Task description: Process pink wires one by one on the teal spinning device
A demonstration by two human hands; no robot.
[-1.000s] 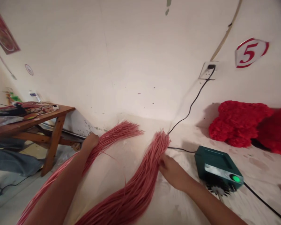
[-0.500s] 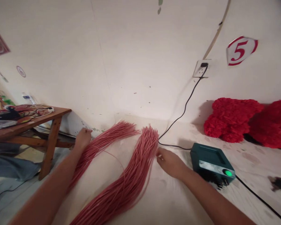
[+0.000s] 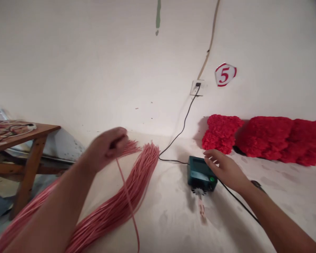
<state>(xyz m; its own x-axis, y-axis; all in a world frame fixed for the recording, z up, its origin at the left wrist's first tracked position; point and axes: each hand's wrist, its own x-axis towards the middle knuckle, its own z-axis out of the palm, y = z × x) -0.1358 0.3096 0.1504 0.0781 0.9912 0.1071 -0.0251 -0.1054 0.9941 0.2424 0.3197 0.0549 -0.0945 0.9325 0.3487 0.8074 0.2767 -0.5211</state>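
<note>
My left hand [image 3: 106,149] is closed in front of the bundles, and a single thin pink wire [image 3: 127,196] hangs down from it. Two bundles of similar wires lie on the table: the middle bundle [image 3: 126,196] curves towards me, while the left bundle [image 3: 39,202] is partly covered by my left arm. My right hand [image 3: 222,167] has its fingers stretched out at the right top edge of a dark green machine [image 3: 200,168]; whether they touch it I cannot tell. A black toothed wheel [image 3: 198,191] and a pale pink pronged piece [image 3: 201,209] stick out of its front.
Fluffy red bundles [image 3: 268,138] line the wall at the right. A black cord [image 3: 184,123] runs from the wall socket [image 3: 196,88] to the machine, and another cable [image 3: 239,199] passes under my right arm. A wooden table [image 3: 42,131] with tangled cables stands at left.
My left hand has risen and moved right, with one pink wire now trailing from it. My right hand has gone from beside the middle bundle to the machine. The view has turned right.
</note>
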